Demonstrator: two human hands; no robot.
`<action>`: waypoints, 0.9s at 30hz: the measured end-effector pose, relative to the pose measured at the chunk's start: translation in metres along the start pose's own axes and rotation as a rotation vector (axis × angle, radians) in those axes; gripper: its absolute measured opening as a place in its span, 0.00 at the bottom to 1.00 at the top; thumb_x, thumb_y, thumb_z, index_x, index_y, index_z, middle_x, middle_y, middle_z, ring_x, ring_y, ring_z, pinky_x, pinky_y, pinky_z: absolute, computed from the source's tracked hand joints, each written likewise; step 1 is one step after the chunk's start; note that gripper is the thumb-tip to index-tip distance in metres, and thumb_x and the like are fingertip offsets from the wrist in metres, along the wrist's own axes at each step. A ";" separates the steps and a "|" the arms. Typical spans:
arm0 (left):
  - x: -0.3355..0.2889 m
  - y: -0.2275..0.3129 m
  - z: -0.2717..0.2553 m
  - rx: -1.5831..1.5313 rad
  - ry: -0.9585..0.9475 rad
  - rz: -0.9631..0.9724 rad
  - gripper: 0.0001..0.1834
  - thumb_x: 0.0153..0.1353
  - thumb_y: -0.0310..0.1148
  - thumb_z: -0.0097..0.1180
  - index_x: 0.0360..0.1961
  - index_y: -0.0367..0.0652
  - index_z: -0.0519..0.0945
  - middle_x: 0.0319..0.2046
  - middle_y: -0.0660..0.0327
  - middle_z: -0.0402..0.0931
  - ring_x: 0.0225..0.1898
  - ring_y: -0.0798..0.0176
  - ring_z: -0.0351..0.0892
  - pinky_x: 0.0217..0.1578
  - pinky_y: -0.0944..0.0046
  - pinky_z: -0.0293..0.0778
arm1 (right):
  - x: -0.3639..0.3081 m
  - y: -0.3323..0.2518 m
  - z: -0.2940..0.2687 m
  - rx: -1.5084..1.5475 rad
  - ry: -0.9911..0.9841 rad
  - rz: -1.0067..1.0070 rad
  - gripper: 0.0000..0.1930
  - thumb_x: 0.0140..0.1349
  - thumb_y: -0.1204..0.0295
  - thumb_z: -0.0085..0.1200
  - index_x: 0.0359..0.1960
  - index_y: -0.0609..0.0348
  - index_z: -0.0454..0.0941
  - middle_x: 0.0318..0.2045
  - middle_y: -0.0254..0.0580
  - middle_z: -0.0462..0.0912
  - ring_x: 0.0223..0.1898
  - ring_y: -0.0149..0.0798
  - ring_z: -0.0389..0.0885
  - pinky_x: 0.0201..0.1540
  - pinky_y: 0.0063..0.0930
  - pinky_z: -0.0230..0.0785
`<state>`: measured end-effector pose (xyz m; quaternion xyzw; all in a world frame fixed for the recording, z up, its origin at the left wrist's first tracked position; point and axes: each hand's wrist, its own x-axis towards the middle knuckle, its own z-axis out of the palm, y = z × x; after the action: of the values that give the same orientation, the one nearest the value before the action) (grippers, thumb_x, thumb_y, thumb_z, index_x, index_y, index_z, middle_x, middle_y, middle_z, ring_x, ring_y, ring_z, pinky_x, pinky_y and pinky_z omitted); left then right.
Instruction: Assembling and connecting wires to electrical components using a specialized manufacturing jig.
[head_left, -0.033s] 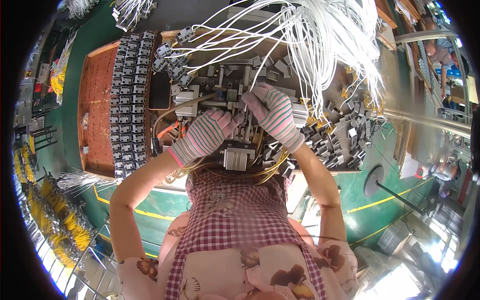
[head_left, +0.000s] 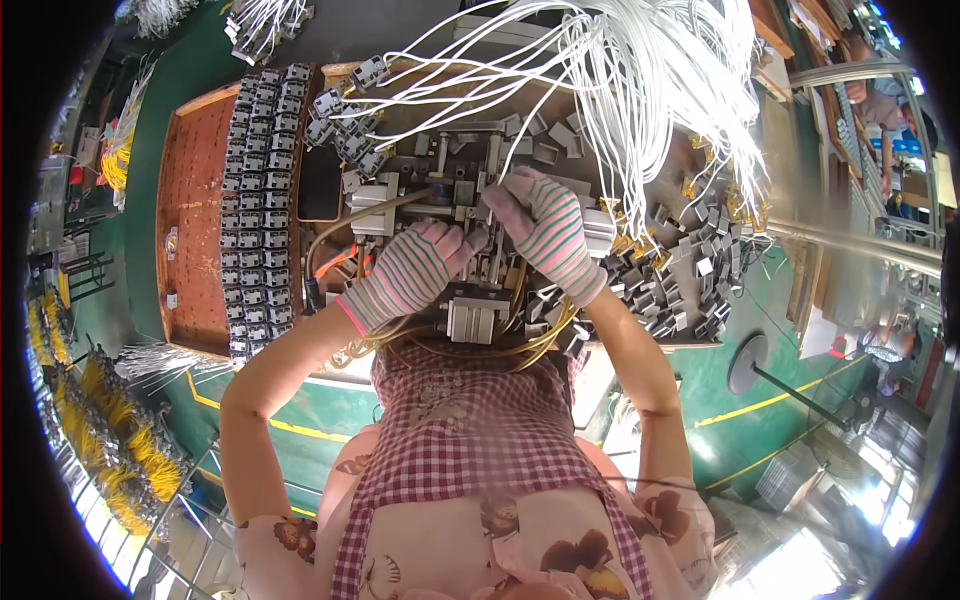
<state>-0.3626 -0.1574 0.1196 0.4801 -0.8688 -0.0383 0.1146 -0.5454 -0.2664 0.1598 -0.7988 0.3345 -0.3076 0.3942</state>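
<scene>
Both my hands wear striped knit gloves and meet over a metal clamping fixture (head_left: 472,318) with air cylinders and hoses. My right hand (head_left: 548,228) is closed at the fixture's right side, pinching the lower end of a white cable (head_left: 527,127) that comes down from a large bundle. My left hand (head_left: 412,270) is closed too, its fingertips pressed together at the fixture's middle, just left of my right fingers. Whatever lies between the left fingertips is too small and covered to make out.
White cables (head_left: 640,90) with brass-coloured ends hang over the bench's right side. Loose grey metal shells (head_left: 690,265) lie heaped beneath them. At left, a reddish-brown board (head_left: 198,225) bears rows of small black-and-grey connector housings (head_left: 262,215). A dark flat phone-like slab (head_left: 320,183) lies beside them.
</scene>
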 end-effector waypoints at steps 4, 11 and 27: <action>0.001 -0.002 0.000 -0.016 0.014 0.002 0.23 0.55 0.31 0.54 0.55 0.45 0.76 0.31 0.62 0.68 0.34 0.59 0.72 0.36 0.59 0.71 | 0.009 -0.002 0.004 0.010 0.019 -0.007 0.10 0.64 0.72 0.56 0.25 0.64 0.77 0.19 0.45 0.70 0.22 0.44 0.69 0.27 0.35 0.61; 0.000 -0.005 -0.003 -0.015 -0.035 -0.009 0.20 0.59 0.35 0.53 0.54 0.45 0.78 0.30 0.66 0.71 0.34 0.63 0.73 0.38 0.62 0.71 | 0.013 -0.008 0.006 0.005 0.047 0.028 0.06 0.58 0.74 0.59 0.24 0.60 0.79 0.20 0.47 0.74 0.23 0.51 0.74 0.27 0.39 0.68; 0.001 -0.010 -0.033 -1.065 0.214 -0.423 0.20 0.70 0.34 0.53 0.62 0.49 0.75 0.46 0.62 0.78 0.36 0.71 0.77 0.38 0.68 0.75 | -0.097 0.010 -0.082 -0.033 0.455 0.289 0.10 0.69 0.72 0.51 0.31 0.61 0.81 0.24 0.31 0.78 0.25 0.24 0.69 0.30 0.20 0.64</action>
<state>-0.3468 -0.1618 0.1502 0.5204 -0.5988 -0.4432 0.4174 -0.6674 -0.2308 0.1706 -0.6593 0.5300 -0.4145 0.3356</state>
